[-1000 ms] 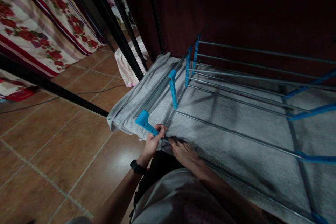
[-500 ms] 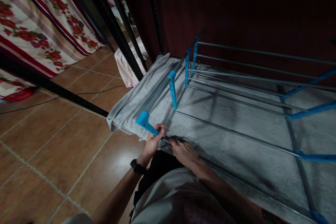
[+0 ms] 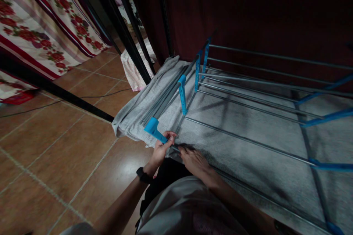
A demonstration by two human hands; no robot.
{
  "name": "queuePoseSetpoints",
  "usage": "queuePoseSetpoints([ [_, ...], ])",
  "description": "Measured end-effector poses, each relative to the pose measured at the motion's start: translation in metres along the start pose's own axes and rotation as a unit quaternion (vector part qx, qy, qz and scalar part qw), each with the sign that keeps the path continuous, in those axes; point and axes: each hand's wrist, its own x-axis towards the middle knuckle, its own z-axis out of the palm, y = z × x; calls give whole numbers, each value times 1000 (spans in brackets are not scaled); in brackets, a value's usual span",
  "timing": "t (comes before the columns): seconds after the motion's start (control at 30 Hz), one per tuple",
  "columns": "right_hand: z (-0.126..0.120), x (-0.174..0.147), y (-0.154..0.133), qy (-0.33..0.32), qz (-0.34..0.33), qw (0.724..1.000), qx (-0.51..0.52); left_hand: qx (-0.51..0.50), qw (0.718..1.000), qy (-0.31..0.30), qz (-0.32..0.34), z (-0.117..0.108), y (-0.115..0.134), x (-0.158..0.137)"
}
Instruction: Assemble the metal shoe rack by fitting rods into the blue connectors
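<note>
A partly assembled rack of blue plastic brackets and grey metal rods (image 3: 248, 140) lies on a grey blanket (image 3: 234, 128). At its near corner, my left hand (image 3: 162, 150) is closed around the lower end of a blue bracket (image 3: 153, 129). Just right of it, my right hand (image 3: 194, 159) grips the end of a metal rod (image 3: 264, 194) where it meets that bracket. The exact joint is partly covered by my fingers. Farther back, another blue bracket (image 3: 182, 95) stands on the frame.
Loose grey rods (image 3: 162, 104) lie in a bundle on the blanket's left side. Black metal posts (image 3: 129, 44) rise at the left, above a brown tiled floor (image 3: 68, 147) crossed by a thin cable (image 3: 107, 96). A floral curtain (image 3: 46, 25) hangs at upper left.
The view has shifted very slightly. Both hands keep their places at the bracket and rod, with no clear movement between the parts.
</note>
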Motion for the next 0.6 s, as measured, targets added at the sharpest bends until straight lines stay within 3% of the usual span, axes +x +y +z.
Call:
queuePoseSetpoints([
  [0.6,11,8,0,52,-23,998,-9,32,999,2,-34,-1,11,0],
])
